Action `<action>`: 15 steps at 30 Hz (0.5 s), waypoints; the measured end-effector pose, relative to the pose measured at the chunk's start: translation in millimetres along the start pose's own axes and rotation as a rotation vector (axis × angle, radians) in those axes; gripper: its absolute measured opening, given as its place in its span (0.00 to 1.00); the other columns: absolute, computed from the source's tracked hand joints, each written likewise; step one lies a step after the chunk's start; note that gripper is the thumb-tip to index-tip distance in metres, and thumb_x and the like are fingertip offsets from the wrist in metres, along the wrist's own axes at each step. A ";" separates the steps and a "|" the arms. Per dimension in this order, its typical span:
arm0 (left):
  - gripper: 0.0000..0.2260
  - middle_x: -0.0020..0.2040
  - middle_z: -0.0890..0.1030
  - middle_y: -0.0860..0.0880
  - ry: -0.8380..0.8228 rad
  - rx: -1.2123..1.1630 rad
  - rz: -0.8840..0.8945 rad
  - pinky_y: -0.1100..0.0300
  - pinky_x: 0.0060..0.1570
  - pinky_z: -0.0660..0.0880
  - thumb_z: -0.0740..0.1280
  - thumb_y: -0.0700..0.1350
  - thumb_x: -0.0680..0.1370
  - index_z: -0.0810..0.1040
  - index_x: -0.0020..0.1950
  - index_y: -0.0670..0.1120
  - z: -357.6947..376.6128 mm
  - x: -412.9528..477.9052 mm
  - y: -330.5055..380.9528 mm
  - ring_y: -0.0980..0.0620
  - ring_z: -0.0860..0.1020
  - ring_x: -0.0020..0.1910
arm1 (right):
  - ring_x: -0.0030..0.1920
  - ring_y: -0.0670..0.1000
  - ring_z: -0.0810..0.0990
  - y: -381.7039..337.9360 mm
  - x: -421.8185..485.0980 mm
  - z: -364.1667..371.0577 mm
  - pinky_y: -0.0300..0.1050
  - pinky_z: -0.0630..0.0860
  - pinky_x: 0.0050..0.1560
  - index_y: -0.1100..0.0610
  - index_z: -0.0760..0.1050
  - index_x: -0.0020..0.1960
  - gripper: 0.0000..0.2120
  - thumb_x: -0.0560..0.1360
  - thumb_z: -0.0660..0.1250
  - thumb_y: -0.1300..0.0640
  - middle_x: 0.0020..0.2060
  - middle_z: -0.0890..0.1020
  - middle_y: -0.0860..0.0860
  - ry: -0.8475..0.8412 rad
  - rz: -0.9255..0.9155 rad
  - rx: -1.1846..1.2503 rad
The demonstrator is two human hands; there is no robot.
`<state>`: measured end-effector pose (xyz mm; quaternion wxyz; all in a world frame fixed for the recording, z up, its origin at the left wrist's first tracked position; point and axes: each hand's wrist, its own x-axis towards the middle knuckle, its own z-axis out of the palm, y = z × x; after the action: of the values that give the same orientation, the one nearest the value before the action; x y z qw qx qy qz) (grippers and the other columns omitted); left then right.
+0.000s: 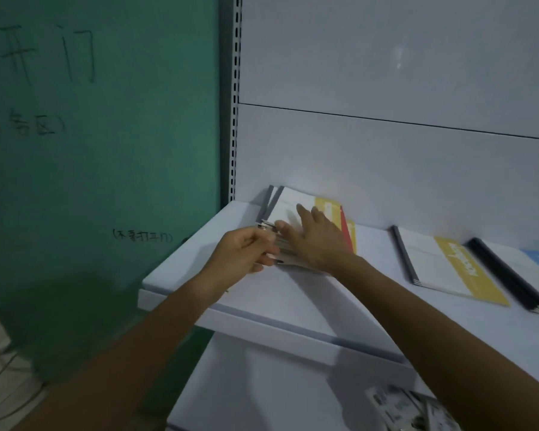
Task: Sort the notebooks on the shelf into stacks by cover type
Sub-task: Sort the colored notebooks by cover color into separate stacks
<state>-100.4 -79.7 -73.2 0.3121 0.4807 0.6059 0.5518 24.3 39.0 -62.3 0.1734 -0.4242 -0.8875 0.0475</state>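
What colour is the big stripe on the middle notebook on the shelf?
The middle notebook's stripe is yellow; the head view shows it best.

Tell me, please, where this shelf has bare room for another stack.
Bare shelf lies between the left stack and the yellow notebook, plus the front strip. Crowded rightward: yellow notebook beside blue notebook.

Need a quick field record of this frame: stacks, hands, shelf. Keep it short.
left stack: grey spines, yellow band, red cover poking out on its right
middle stack: grey spine, yellow band, no hand on it
right stack: black spines, blue cover, partly out of frame
left hand: grips left stack's near-left edge
right hand: rests flat on top of left stack
shelf: white, holds all three stacks
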 end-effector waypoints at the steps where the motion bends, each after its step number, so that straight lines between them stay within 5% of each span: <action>1: 0.07 0.44 0.85 0.51 -0.007 -0.029 -0.005 0.65 0.40 0.77 0.63 0.48 0.80 0.80 0.49 0.48 -3.9 1.2 -4.4 0.54 0.83 0.41 | 0.70 0.58 0.63 -0.5 -1.4 5.1 0.54 0.61 0.68 0.53 0.60 0.73 0.34 0.76 0.47 0.32 0.70 0.66 0.59 -0.006 0.001 -0.059; 6: 0.10 0.44 0.85 0.48 0.015 -0.116 -0.006 0.64 0.42 0.79 0.61 0.48 0.81 0.81 0.51 0.45 -9.0 6.4 -12.8 0.51 0.83 0.43 | 0.64 0.55 0.70 -6.9 -30.3 -2.1 0.48 0.65 0.62 0.54 0.65 0.71 0.27 0.78 0.54 0.39 0.65 0.72 0.53 0.060 -0.054 -0.094; 10: 0.17 0.42 0.85 0.47 -0.004 -0.168 -0.036 0.63 0.40 0.80 0.57 0.57 0.80 0.80 0.48 0.48 -8.7 6.6 -9.1 0.51 0.84 0.41 | 0.62 0.56 0.73 -8.3 -55.8 1.9 0.46 0.69 0.58 0.53 0.67 0.70 0.19 0.80 0.57 0.51 0.65 0.74 0.52 0.188 -0.089 -0.095; 15: 0.18 0.40 0.84 0.54 -0.134 -0.216 -0.115 0.64 0.37 0.75 0.54 0.63 0.78 0.79 0.48 0.54 -11.5 4.8 -1.5 0.55 0.82 0.40 | 0.60 0.60 0.77 -23.7 -87.0 20.9 0.54 0.74 0.58 0.56 0.72 0.67 0.23 0.78 0.53 0.48 0.61 0.78 0.58 0.300 -0.205 -0.217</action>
<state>-112.8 -79.4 -71.7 0.4329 0.4446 0.5472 0.5617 50.1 -41.7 -99.6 0.2608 -0.3504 -0.8901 -0.1299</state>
